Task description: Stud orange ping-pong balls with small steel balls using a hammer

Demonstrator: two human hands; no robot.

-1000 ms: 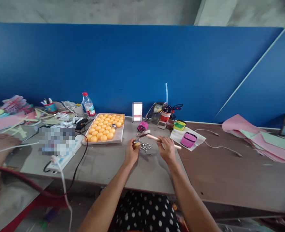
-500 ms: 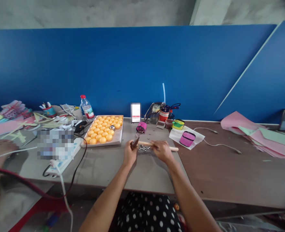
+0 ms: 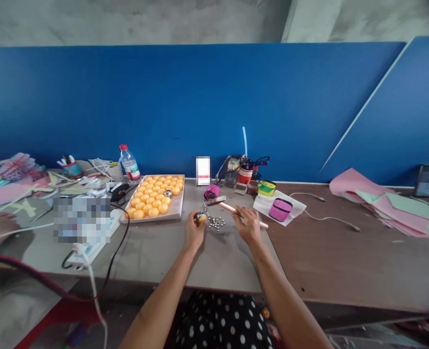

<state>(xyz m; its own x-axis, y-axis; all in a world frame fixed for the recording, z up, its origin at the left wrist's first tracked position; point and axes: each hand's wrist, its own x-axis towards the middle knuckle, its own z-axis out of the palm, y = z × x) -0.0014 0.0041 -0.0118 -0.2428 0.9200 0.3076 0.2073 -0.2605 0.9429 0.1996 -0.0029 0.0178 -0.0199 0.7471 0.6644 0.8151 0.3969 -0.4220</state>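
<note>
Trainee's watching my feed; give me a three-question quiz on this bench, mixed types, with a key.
1. Which hand grips the hammer?
2. True or false: the bottle stands to the left of the white paper.
3. What sits among the orange balls in the tray?
A) a pen
B) a silvery round piece
C) scissors

Key:
1. The right hand.
2. True.
3. B.

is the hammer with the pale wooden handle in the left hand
No, the right hand grips the pale wooden-handled hammer, while the left hand holds a small round yellow-and-silver piece.
</note>
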